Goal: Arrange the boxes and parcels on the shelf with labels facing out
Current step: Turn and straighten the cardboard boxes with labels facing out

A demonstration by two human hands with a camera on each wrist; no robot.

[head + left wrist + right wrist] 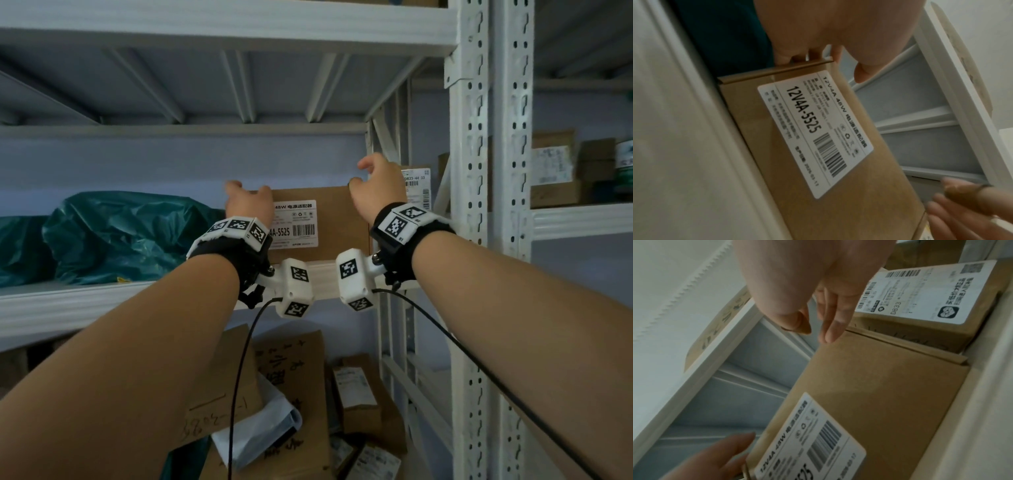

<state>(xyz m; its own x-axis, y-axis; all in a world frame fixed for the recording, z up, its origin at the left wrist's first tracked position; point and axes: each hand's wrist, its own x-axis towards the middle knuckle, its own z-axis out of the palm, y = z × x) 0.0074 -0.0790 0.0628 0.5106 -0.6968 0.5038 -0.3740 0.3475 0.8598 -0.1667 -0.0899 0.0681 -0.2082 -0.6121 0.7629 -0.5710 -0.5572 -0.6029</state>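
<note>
Green plastic parcel (113,236) lies at the left of the shelf (68,305), just beside the cardboard box (339,222) now being set in place. That box stands upright near the front edge of the shelf, its white label (296,224) facing out and reading right way up.

Left hand (248,200) grips the top left corner of the box, fingers hooked over the top edge, thumb at the front. Right hand (375,186) is at the top right corner with its fingers relaxed and slightly curled; in the right wrist view the fingertips (830,335) barely touch the edge and close on nothing.

To finish the step well, keep the left grip until the box base sits flat. Use the right fingers to steady the box square to the shelf edge. Close it up to the labelled box (416,186) at the right, without covering either label. Release only once the box stands without tilt.
</note>
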